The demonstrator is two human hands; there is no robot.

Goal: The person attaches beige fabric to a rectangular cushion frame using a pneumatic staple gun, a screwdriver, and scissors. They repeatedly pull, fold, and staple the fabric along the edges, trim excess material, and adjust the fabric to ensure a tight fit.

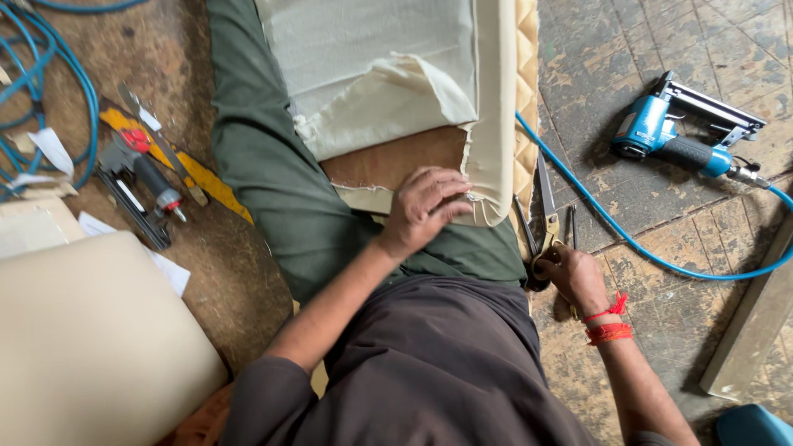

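Pressing down with spread, unclenched fingers, the person's left hand (423, 211) is lying flat on the folded cream fabric (487, 165) at the corner of the upholstered panel (388, 161), which is sitting on a green cloth (273, 165) across the lap. The right hand (574, 277) is lying at the panel's edge with its fingers clenching the handles of scissors (547, 216) resting on the worn wooden floor (661, 215). A blue pneumatic stapler (681, 132) with its blue hose (611, 223) is lying well apart.

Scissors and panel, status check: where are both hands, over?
Left hand flat on the cream fabric at the panel corner. Right hand gripping scissors on the floor. Blue air hose just beyond the blades.
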